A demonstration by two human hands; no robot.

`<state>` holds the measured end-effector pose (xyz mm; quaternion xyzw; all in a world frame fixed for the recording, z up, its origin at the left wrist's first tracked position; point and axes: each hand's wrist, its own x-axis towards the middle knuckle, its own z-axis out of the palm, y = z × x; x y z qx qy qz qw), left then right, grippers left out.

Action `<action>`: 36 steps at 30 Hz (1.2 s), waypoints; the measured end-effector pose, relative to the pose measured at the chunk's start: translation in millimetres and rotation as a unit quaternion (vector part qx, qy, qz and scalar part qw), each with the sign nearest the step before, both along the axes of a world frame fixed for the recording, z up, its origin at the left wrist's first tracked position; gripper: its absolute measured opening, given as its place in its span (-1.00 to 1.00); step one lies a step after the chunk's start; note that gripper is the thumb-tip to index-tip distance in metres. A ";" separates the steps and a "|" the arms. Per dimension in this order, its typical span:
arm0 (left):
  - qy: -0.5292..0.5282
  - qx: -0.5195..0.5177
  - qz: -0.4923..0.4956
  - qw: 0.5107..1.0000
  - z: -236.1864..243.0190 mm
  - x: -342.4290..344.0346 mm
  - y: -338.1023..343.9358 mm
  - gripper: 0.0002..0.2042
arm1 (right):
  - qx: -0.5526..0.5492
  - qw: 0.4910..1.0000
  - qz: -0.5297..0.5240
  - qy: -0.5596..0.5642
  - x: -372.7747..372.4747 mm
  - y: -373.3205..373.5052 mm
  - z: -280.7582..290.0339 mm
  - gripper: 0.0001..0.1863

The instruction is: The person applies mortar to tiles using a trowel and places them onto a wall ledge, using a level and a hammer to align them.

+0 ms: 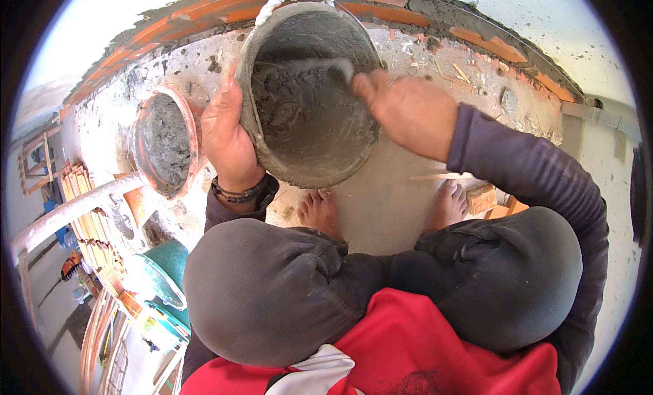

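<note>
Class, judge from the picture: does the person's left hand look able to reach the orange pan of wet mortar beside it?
Probably yes: the left hand grips the grey bucket's rim, right beside the orange pan of wet mortar, with nothing between them; it must first release the bucket.

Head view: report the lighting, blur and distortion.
Head view: hard daylight, white ground top right nearly blown out; the tool tip inside the grey bucket is smeared with motion blur by the right hand; the left hand on the rim is sharp; fisheye bends the brick wall; dark corners.

Tilted grey bucket [309, 96], wet mortar inside
</note>
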<state>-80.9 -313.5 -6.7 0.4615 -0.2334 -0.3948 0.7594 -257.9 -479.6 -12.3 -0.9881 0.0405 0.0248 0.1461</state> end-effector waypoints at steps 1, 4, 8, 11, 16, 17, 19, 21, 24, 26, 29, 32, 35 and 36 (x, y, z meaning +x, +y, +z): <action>0.013 0.004 0.009 1.000 -1.9 1.1 2.9 -0.53 | 0.021 0.999 0.020 0.024 -3.0 5.3 -6.3 -0.77; 0.026 0.011 0.034 0.999 0.0 7.2 13.5 -0.53 | 0.032 0.989 0.068 0.128 -16.3 16.4 2.1 -0.75; 0.009 -0.004 0.022 1.000 -0.8 8.8 13.0 -0.52 | 0.005 0.998 0.059 0.023 -9.0 6.3 8.7 -0.73; 0.009 0.002 0.021 1.000 -3.9 9.5 13.9 -0.53 | 0.000 0.997 0.083 -0.005 3.2 12.0 4.8 -0.73; -0.043 0.002 0.018 0.999 4.1 7.3 16.8 -0.54 | -0.007 0.992 0.061 0.111 -12.4 3.1 11.9 -0.78; -0.037 -0.001 0.016 0.999 4.7 6.4 16.2 -0.55 | -0.006 0.996 0.047 0.070 -9.4 1.5 9.4 -0.79; -0.015 -0.014 0.008 1.000 -2.2 3.7 11.5 -0.55 | -0.012 1.000 0.012 -0.007 -4.7 -1.8 0.6 -0.80; 0.009 -0.025 -0.001 1.000 -10.7 0.4 8.1 -0.56 | -0.001 0.996 0.051 0.075 -14.5 4.2 -3.3 -0.79; -0.007 -0.030 0.005 1.000 -6.9 0.8 8.8 -0.57 | 0.020 0.993 0.040 0.106 -17.8 2.4 0.0 -0.80; 0.002 -0.034 -0.003 0.999 -3.0 0.4 8.9 -0.57 | 0.017 0.998 0.001 0.068 -13.8 0.1 0.7 -0.81; -0.060 -0.002 0.018 0.998 -2.2 -3.9 7.5 -0.59 | -0.013 1.000 -0.009 0.003 -3.0 2.6 -7.1 -0.79; -0.090 0.013 0.015 0.996 -14.5 -9.2 -3.5 -0.60 | -0.031 0.996 0.041 0.077 -16.1 5.7 -8.7 -0.68; -0.088 0.029 0.022 0.995 -16.1 -4.8 8.0 -0.61 | 0.043 0.985 0.116 0.117 2.7 5.5 -5.1 -0.73; -0.073 0.022 0.016 0.997 -18.4 -5.7 6.2 -0.61 | 0.052 0.978 0.170 0.113 2.7 -4.8 -8.1 -0.74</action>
